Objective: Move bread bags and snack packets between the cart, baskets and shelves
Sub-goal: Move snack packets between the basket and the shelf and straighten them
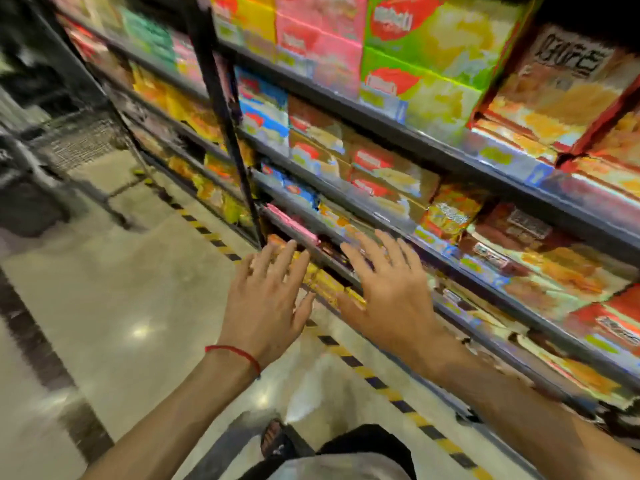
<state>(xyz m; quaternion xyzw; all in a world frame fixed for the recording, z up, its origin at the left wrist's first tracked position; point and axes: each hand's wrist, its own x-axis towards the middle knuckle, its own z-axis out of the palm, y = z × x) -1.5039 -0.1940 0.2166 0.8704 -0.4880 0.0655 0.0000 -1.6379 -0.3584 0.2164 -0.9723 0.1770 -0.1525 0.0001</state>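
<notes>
**A:** Where were the hands?

**B:** Left hand [266, 299] and right hand [391, 289] hovered low at the shelves [415, 136], fingers spread wide and holding nothing.

**A:** And the goods?

**B:** Yellow snack packets [329, 285] lay between them. The cart [79, 140] stood at ten o'clock. It seemed best to grip one packet by both ends and keep it level.

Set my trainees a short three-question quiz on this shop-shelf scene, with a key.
1. True or false: the left hand and right hand are both open, holding nothing.
2. Which wrist wears the red string? A left, B right.
3. Fill in: the striped tape runs along the floor beside the ____.
Key: 1 true; 2 A; 3 shelves.
</notes>
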